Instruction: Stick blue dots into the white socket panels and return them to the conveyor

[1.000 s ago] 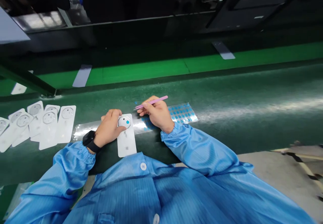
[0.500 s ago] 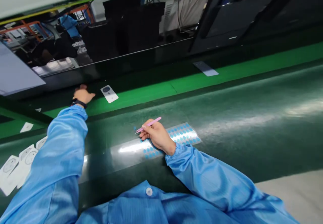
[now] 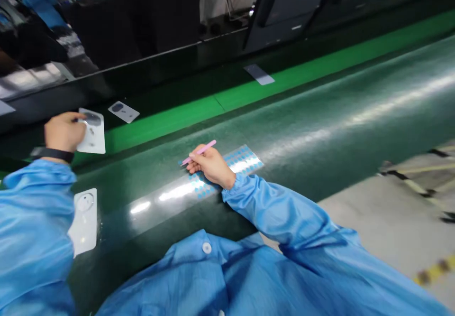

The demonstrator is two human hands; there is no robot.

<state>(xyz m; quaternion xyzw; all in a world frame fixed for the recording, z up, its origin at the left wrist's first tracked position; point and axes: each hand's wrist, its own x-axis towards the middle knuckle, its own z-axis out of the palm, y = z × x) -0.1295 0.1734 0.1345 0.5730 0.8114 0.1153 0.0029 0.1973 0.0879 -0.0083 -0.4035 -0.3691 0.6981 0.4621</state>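
- Since the earlier frame, my left hand (image 3: pixel 63 133) has moved further left along the far side of the green mat (image 3: pixel 320 131), and the whole view has tilted with my head.
- Left hand: the fingers (image 3: pixel 78 126) are closed narrow over the upper part of a white card (image 3: pixel 95 135), covering part of its dark round patch. A black watch (image 3: pixel 51 153) sits on that wrist.
- Right hand (image 3: pixel 211 165): the fingers are curled narrow, holding pink tweezers (image 3: pixel 199 153) with their tips pointing down and left, just beside a clear sheet of blue dots (image 3: pixel 245 159). The hand lies over the sheet.
- A second white card (image 3: pixel 84 221), with a round raised part at its upper end, lies on the mat beside my left sleeve (image 3: pixel 35 221).
- A third white card (image 3: pixel 123 112) lies further off, on the bright green strip (image 3: pixel 159 121) beyond the mat, well apart from the second.
- A grey tag (image 3: pixel 259 74) lies on the same strip, well to the right.
- My right sleeve (image 3: pixel 270 207) rests along the mat's near edge, with grey floor (image 3: pixel 373 221) below it.
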